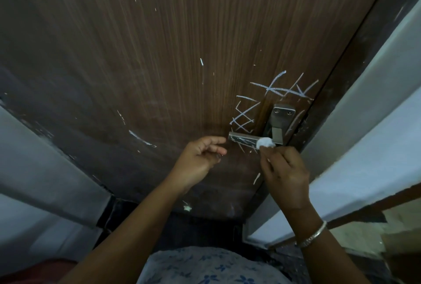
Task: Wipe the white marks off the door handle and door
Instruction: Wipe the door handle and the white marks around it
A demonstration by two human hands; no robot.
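Note:
A brown wood-grain door (159, 55) fills the view. White chalk marks (282, 90) criss-cross above and left of the metal door handle (243, 139), whose lever also carries white streaks. My right hand (284, 174) pinches a small white wad of tissue (333, 143) and presses it onto the lever near its pivot. My left hand (200, 158) hovers just left of the lever's free end, fingers loosely curled and holding nothing.
The dark door frame (364, 55) and a pale wall (376, 112) run up the right side. Another pale wall (34, 169) stands on the left. More white scuffs (141, 139) lie lower left on the door.

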